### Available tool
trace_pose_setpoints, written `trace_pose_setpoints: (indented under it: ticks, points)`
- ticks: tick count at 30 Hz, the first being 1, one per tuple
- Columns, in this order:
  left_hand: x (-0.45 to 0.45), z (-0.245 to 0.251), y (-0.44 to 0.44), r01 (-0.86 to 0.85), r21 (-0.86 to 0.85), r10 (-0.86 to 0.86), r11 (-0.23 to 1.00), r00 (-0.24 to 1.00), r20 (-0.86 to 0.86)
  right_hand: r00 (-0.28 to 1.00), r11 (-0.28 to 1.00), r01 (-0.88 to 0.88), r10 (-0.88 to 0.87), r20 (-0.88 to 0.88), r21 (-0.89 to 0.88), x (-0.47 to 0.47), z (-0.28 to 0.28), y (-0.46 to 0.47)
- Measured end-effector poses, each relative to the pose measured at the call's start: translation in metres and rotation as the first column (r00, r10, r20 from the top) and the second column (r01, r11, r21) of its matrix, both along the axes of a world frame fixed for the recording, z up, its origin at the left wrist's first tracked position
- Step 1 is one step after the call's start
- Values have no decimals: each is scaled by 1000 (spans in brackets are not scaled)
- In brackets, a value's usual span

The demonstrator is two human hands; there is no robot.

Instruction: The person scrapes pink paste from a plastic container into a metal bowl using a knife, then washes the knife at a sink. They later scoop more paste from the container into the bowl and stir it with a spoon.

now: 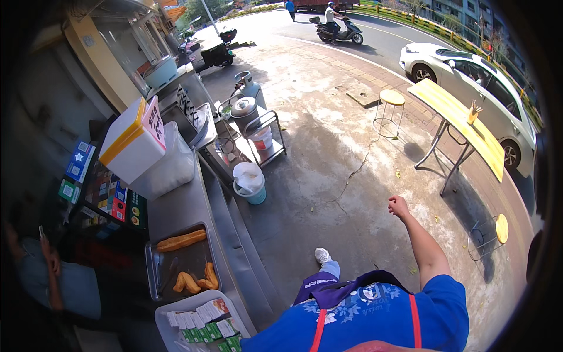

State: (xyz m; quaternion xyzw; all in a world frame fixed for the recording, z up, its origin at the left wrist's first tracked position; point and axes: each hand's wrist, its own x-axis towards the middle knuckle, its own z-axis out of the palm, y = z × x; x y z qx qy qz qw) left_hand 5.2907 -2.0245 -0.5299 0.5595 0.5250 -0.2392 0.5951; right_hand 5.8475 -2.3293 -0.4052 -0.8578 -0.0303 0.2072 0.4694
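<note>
My right hand (pixel 398 207) is held out over the concrete pavement, its fingers loosely curled, and no object shows in it. My left hand is out of view. Beside me on the left runs a stainless steel counter (pixel 169 215). On it lies a metal tray (pixel 149 273) with fried dough sticks (pixel 181 240) in it, and nearer to me a white plastic bin (pixel 162 317) holds small green and white boxes (pixel 214 330). One white shoe (pixel 322 255) of mine shows on the ground.
A lined bucket (pixel 250 196), a metal cart (pixel 281 147) with a lidded pot (pixel 244 108), and a gas cylinder (pixel 251 88) stand ahead. On the right are a folding table (pixel 466 127), stools (pixel 392 97) and a white car (pixel 470 88). A person (pixel 57 273) stands behind the counter.
</note>
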Motion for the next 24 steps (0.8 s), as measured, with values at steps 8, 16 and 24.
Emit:
trace_pose_setpoints:
  ticks: [8, 16, 24]
  points:
    - [215, -13, 109, -144, -32, 144, 989, 990, 6, 803, 736, -587, 479, -355, -336, 64, -65, 65]
    - [498, 114, 292, -452, 133, 299, 882, 755, 583, 634, 671, -614, 106, -766, -416, 172, -195, -35]
    - [531, 36, 254, -598, 38, 585, 800, 794, 165, 918, 963, -169, 76, -390, -211, 483, -145, 239]
